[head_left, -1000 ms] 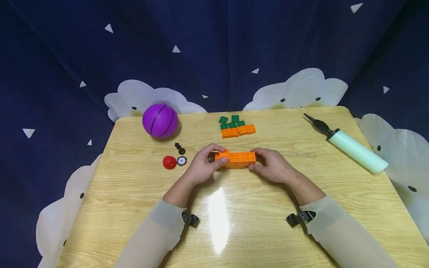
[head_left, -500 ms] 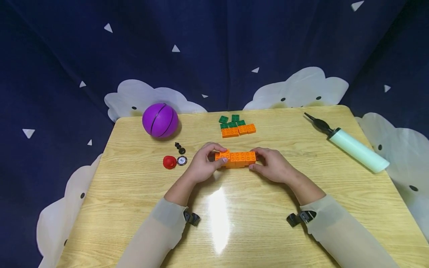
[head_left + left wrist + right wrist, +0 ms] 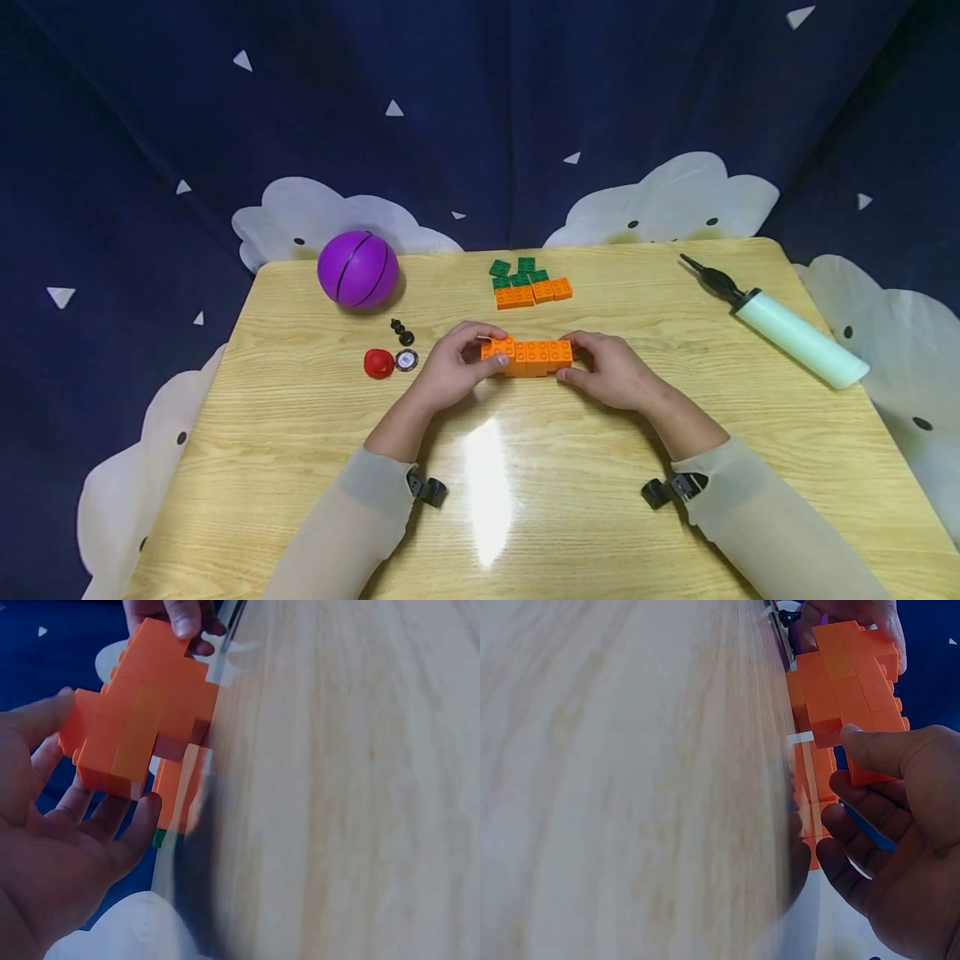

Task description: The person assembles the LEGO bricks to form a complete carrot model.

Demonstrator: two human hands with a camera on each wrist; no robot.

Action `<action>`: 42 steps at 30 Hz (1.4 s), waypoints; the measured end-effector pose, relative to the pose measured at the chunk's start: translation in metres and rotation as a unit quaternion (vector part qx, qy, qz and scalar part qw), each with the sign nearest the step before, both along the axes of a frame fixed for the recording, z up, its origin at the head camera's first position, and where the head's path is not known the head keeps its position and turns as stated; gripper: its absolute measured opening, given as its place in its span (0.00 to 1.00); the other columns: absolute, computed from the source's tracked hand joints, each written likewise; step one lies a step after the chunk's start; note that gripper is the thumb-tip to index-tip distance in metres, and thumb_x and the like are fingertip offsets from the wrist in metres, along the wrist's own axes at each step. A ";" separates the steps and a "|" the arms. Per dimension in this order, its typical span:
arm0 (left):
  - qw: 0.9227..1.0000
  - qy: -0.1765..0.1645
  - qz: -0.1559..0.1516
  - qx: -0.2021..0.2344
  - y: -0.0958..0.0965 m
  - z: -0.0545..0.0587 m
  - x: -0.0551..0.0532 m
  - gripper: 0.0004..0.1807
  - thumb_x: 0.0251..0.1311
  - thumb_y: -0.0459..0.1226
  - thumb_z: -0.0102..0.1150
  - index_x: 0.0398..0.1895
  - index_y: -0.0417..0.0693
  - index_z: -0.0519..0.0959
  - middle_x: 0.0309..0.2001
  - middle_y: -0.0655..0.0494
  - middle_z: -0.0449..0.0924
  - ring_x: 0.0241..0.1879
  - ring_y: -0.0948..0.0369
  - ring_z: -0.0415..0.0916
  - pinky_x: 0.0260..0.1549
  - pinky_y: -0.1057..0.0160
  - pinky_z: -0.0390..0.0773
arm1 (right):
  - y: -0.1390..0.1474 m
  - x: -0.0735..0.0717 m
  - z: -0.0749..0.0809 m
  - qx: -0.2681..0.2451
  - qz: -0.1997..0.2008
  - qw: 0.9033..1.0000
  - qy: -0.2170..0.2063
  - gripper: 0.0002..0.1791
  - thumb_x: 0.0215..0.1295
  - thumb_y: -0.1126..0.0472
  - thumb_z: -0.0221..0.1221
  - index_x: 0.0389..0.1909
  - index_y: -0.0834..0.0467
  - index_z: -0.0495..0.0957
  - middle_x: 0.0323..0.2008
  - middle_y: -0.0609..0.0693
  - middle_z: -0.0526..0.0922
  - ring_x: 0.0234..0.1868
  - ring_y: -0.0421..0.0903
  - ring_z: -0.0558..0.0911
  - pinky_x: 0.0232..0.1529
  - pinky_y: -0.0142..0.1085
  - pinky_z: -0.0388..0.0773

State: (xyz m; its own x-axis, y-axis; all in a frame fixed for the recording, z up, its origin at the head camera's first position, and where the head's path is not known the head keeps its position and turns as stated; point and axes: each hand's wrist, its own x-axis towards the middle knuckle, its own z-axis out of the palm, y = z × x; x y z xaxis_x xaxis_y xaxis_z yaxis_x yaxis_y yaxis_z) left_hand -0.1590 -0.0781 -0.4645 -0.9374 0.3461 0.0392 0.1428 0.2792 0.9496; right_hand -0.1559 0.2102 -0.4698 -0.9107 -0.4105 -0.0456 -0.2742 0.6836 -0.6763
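Between both hands is a stepped block assembly of orange toy building bricks, studs facing up in the head view. My left hand pinches its left end, thumb on the near side and fingers on the far side. The thumb touches a raised orange brick on top at that end. At the opposite end, my right hand grips the assembly between thumb and forefinger. In the left wrist view, the underside of the assembly narrows in steps. The right wrist view has my right thumb against its side.
Behind the assembly lie several loose orange bricks and green bricks. Left are a purple ball, a small black piece, a poker chip and a red hat-shaped item. A hand pump lies at right on the wooden table.
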 end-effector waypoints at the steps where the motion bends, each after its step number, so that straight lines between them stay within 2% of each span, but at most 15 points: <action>1: 1.000 -0.001 -0.003 0.002 0.000 0.000 -0.001 0.17 0.63 0.39 0.74 0.54 0.55 0.84 0.56 0.60 0.79 0.57 0.55 0.76 0.61 0.49 0.76 | 0.000 0.000 0.000 0.000 0.000 1.000 0.001 0.26 0.66 0.54 0.71 0.62 0.57 0.78 0.57 0.55 0.84 0.60 0.55 0.81 0.64 0.54 0.75; 6: 1.000 -0.010 -0.010 0.008 -0.003 0.000 -0.006 0.18 0.65 0.40 0.72 0.57 0.51 0.84 0.57 0.54 0.80 0.58 0.56 0.77 0.61 0.51 0.76 | 0.001 0.001 0.000 -0.001 0.001 1.000 0.005 0.25 0.66 0.55 0.71 0.62 0.57 0.78 0.56 0.55 0.84 0.60 0.55 0.81 0.63 0.54 0.75; 10: 0.999 -0.031 -0.011 0.028 -0.004 0.001 -0.012 0.19 0.67 0.41 0.69 0.59 0.48 0.82 0.60 0.44 0.80 0.55 0.56 0.81 0.57 0.52 0.80 | 0.001 0.001 0.001 -0.005 0.004 1.000 0.011 0.25 0.66 0.55 0.71 0.61 0.58 0.79 0.56 0.55 0.84 0.59 0.55 0.81 0.62 0.54 0.76; 13: 0.998 -0.049 -0.007 0.037 -0.003 0.004 -0.016 0.20 0.69 0.41 0.68 0.61 0.45 0.81 0.60 0.41 0.79 0.53 0.55 0.83 0.53 0.53 0.82 | 0.001 0.000 0.001 -0.008 0.006 1.000 0.011 0.25 0.66 0.55 0.71 0.61 0.58 0.79 0.55 0.54 0.85 0.58 0.54 0.82 0.62 0.53 0.76; 16: 0.998 -0.052 0.003 0.038 -0.003 0.007 -0.020 0.21 0.69 0.40 0.67 0.61 0.42 0.80 0.57 0.43 0.81 0.53 0.55 0.83 0.52 0.55 0.83 | 0.001 0.000 0.001 -0.008 0.007 1.000 0.007 0.25 0.66 0.55 0.71 0.61 0.57 0.79 0.55 0.54 0.85 0.59 0.54 0.82 0.62 0.53 0.76; 21: 0.998 -0.050 0.025 0.041 0.000 0.008 -0.031 0.21 0.69 0.40 0.67 0.61 0.41 0.80 0.53 0.49 0.83 0.51 0.54 0.83 0.51 0.55 0.83 | 0.001 0.000 0.001 -0.009 0.008 1.000 0.007 0.25 0.66 0.55 0.71 0.61 0.57 0.78 0.56 0.54 0.84 0.59 0.54 0.82 0.62 0.53 0.76; 27: 0.998 -0.054 0.045 0.009 0.003 0.007 -0.042 0.20 0.70 0.41 0.66 0.60 0.43 0.81 0.53 0.54 0.83 0.53 0.55 0.81 0.53 0.53 0.81 | 0.000 0.000 0.001 -0.006 0.006 1.000 0.009 0.25 0.66 0.56 0.71 0.61 0.58 0.79 0.55 0.54 0.85 0.58 0.54 0.82 0.62 0.53 0.76; 31: 0.998 -0.046 0.051 -0.006 0.005 0.003 -0.049 0.19 0.69 0.41 0.67 0.60 0.43 0.81 0.56 0.50 0.82 0.54 0.54 0.80 0.55 0.51 0.79 | -0.001 0.000 0.000 -0.004 0.006 1.000 0.010 0.26 0.66 0.55 0.71 0.61 0.58 0.79 0.56 0.54 0.84 0.59 0.54 0.81 0.62 0.53 0.76; 34: 0.998 -0.043 0.054 -0.015 0.006 -0.001 -0.055 0.20 0.69 0.41 0.68 0.60 0.44 0.81 0.58 0.48 0.81 0.52 0.54 0.80 0.53 0.51 0.80 | -0.001 0.000 0.001 -0.004 0.005 1.000 0.007 0.26 0.66 0.55 0.71 0.62 0.58 0.78 0.56 0.55 0.84 0.60 0.55 0.81 0.63 0.53 0.75; 42: 0.997 -0.039 0.064 -0.032 0.008 -0.011 -0.066 0.17 0.68 0.39 0.69 0.57 0.47 0.82 0.57 0.52 0.80 0.50 0.57 0.80 0.45 0.56 0.82 | -0.001 0.001 0.001 0.000 0.005 1.000 0.005 0.25 0.66 0.55 0.71 0.62 0.57 0.78 0.55 0.54 0.84 0.58 0.54 0.82 0.61 0.53 0.76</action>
State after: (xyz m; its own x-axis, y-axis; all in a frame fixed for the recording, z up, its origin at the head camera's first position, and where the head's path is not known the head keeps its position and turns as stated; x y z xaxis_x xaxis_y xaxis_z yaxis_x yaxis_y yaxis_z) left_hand -0.2253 -0.0697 -0.4755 -0.9732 0.2236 -0.0543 0.0284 0.3510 0.9359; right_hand -0.1553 0.2093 -0.4692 -0.9071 -0.4193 -0.0367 -0.2874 0.6808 -0.6738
